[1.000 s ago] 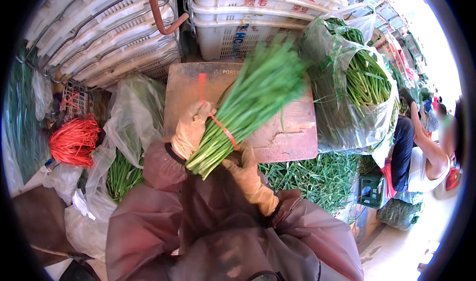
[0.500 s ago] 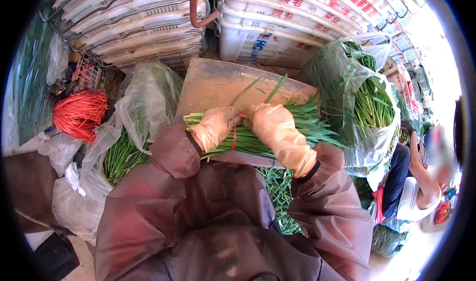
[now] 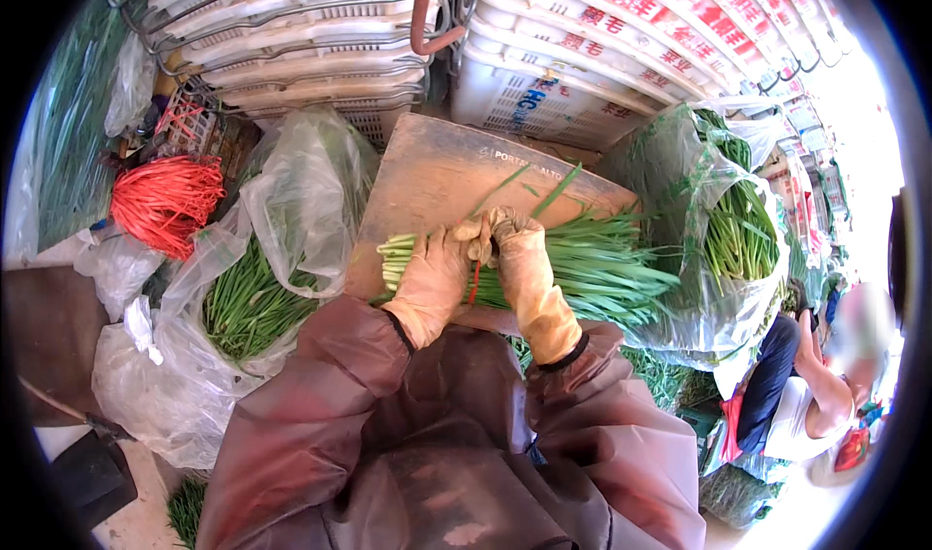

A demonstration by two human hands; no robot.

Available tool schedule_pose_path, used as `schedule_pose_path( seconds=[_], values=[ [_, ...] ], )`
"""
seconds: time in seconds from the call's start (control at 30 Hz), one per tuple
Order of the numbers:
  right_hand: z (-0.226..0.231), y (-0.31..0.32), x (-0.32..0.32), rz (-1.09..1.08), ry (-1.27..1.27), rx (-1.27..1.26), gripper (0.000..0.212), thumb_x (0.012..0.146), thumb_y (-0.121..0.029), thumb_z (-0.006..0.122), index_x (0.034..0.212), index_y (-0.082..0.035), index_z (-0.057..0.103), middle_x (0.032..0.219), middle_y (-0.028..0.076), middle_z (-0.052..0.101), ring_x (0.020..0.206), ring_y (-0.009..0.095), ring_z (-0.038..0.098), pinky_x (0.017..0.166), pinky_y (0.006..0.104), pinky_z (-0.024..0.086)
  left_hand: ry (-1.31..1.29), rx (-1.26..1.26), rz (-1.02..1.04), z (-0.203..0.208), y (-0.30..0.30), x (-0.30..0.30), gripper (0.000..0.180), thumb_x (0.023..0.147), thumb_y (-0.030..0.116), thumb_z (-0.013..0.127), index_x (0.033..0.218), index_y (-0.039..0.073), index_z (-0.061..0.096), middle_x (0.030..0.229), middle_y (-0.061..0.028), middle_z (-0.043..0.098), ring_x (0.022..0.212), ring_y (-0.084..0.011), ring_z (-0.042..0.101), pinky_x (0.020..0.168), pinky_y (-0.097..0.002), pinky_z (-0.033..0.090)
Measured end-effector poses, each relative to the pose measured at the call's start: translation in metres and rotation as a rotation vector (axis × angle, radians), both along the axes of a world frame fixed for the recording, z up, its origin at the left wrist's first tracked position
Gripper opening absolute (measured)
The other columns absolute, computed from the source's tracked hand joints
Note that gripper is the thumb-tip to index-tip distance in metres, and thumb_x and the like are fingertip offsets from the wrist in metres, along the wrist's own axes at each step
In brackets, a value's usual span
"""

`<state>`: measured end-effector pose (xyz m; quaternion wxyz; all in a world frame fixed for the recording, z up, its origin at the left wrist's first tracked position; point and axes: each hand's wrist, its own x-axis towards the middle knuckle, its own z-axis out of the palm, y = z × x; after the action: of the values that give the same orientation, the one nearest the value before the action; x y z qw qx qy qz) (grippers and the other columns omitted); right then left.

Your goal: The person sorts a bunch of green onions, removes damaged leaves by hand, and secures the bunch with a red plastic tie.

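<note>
A bunch of long green chives [image 3: 607,268] lies across a wooden board [image 3: 417,176], pale stem ends to the left and leaves fanning out to the right. Around its middle runs a thin red tie [image 3: 475,284]. Both hands wear tan gloves. My left hand [image 3: 437,276] rests over the stem end, its fingers closed at the tie. Against it, my right hand [image 3: 527,264] is also closed, pinching at the same strip. Their fingertips meet above the bunch and hide the upper part of the tie. A few loose leaves [image 3: 556,192] lie on the board beyond.
Plastic bags of chives stand left [image 3: 291,191] and right [image 3: 660,210] of the board. A bundle of red ties [image 3: 168,205] sits at far left. Stacked white crates [image 3: 553,65] rise behind. Another person [image 3: 811,395] sits at the right.
My right hand has drawn in toward my left, and their fingertips now meet over the tie. The whole scene has shifted slightly in view.
</note>
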<state>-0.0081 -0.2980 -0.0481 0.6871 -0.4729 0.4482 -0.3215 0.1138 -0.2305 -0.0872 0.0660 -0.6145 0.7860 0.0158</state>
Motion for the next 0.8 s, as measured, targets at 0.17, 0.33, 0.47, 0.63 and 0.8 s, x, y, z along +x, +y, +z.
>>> schedule_pose_path(
  seconds=[0.17, 0.33, 0.47, 0.63, 0.8],
  values=[
    [0.017, 0.001, 0.013, -0.166, -0.164, -0.036, 0.031, 0.096, -0.021, 0.053, 0.070, -0.006, 0.057, 0.059, -0.001, 0.052, 0.052, 0.009, 0.042, 0.050, 0.0256, 0.034, 0.160, 0.281, 0.108, 0.020, -0.018, 0.004, 0.101, 0.061, 0.044, 0.076, 0.140, 0.001, 0.030, 0.133, -0.0131, 0.041, 0.119, -0.0291, 0.043, 0.100, -0.0419, 0.037],
    [-0.001, -0.005, 0.011, -0.047, 0.031, -0.171, 0.034, 0.097, -0.021, 0.049, 0.067, -0.007, 0.053, 0.068, 0.006, 0.062, 0.053, 0.010, 0.040, 0.053, 0.0254, 0.035, 0.121, -0.333, 0.193, -0.009, -0.011, -0.014, 0.070, 0.067, 0.031, 0.072, 0.125, 0.005, 0.042, 0.113, -0.0095, 0.054, 0.107, -0.0306, 0.051, 0.091, -0.0402, 0.042],
    [0.036, 0.010, 0.011, 0.056, 0.211, -0.376, 0.027, 0.091, -0.013, 0.053, 0.065, -0.008, 0.050, 0.063, 0.005, 0.057, 0.052, 0.011, 0.040, 0.050, 0.0272, 0.035, 0.214, -0.087, 0.130, -0.013, -0.009, -0.005, 0.052, 0.073, 0.025, 0.064, 0.118, 0.005, 0.049, 0.110, -0.0107, 0.054, 0.103, -0.0294, 0.053, 0.085, -0.0399, 0.044],
    [-0.011, 0.126, -0.024, 0.309, 0.805, -0.861, 0.009, 0.086, -0.015, 0.054, 0.080, -0.009, 0.053, 0.078, 0.005, 0.054, 0.071, 0.015, 0.054, 0.064, 0.0287, 0.044, 0.058, -0.010, 0.108, -0.004, -0.013, 0.003, 0.052, 0.069, 0.033, 0.068, 0.106, -0.001, 0.055, 0.095, -0.0126, 0.055, 0.090, -0.0265, 0.056, 0.073, -0.0392, 0.046],
    [0.008, 0.130, -0.044, 0.308, 0.407, -0.517, 0.018, 0.085, -0.019, 0.065, 0.088, -0.002, 0.061, 0.093, 0.013, 0.065, 0.084, 0.027, 0.059, 0.074, 0.0366, 0.047, 0.101, -0.281, 0.063, -0.012, -0.022, -0.010, 0.066, 0.069, 0.037, 0.070, 0.120, 0.000, 0.049, 0.113, -0.0138, 0.051, 0.107, -0.0281, 0.049, 0.087, -0.0443, 0.040]
  ],
)
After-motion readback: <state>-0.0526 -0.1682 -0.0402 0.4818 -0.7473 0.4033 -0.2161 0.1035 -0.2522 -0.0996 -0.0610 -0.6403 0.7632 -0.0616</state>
